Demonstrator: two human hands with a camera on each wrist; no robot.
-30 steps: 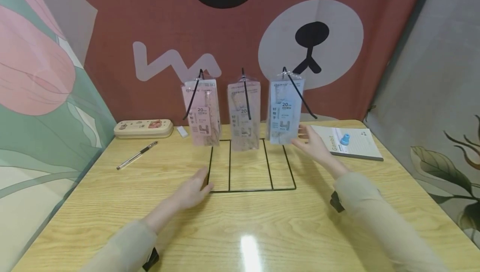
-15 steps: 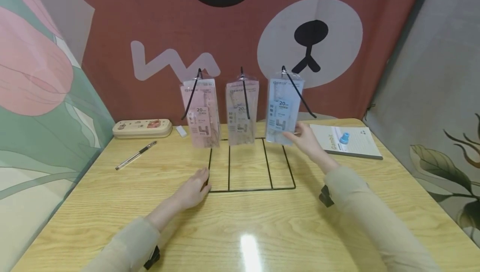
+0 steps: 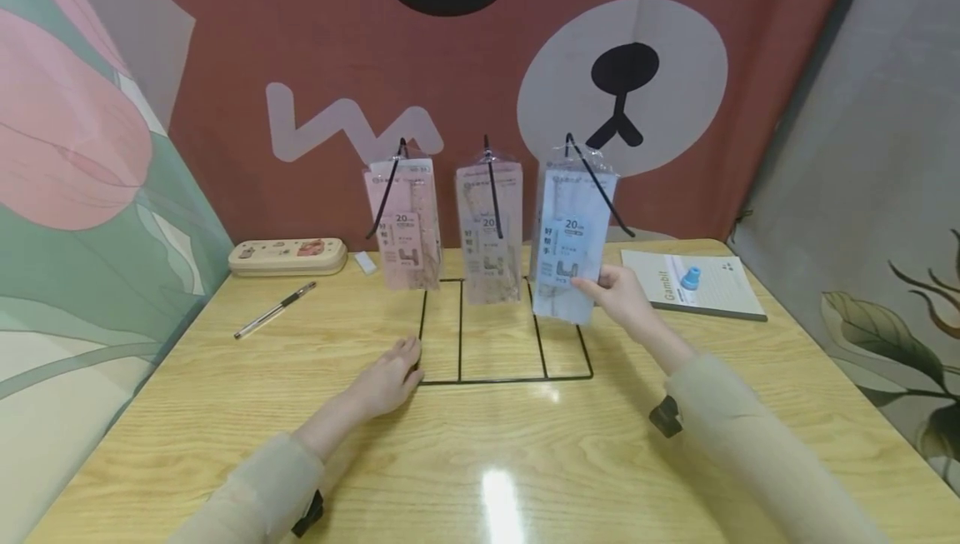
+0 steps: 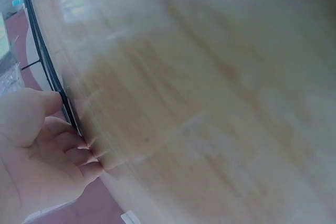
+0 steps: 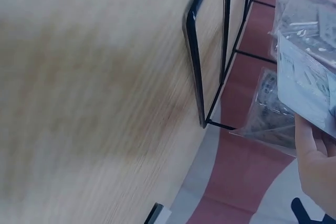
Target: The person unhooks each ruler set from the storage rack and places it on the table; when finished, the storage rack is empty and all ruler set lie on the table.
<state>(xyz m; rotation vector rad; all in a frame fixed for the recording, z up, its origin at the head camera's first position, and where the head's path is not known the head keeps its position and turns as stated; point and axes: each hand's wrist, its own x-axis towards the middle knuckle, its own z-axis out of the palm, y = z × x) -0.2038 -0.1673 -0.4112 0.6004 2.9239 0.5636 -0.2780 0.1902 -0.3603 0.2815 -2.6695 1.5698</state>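
A black wire rack (image 3: 504, 379) stands on the wooden table (image 3: 480, 461), with three hooks. A pink packet (image 3: 405, 227) hangs on the left hook, a beige packet (image 3: 489, 232) on the middle one, a blue packet (image 3: 572, 236) on the right one. My right hand (image 3: 611, 292) pinches the blue packet's lower right edge and tilts it forward; the right wrist view shows the packet (image 5: 307, 85) above my palm. My left hand (image 3: 390, 377) rests flat on the table, fingers against the rack's front left corner (image 4: 65, 109).
A notebook (image 3: 701, 284) with a small blue object (image 3: 690, 278) lies at the back right. A beige pencil case (image 3: 287, 255), a white eraser (image 3: 363, 262) and a pen (image 3: 273, 309) lie at the back left. Patterned panels wall the table on three sides.
My right hand moved from beside the blue packet to its lower edge and took hold of it; the packet now hangs lower and tilted forward. The left hand stayed put.
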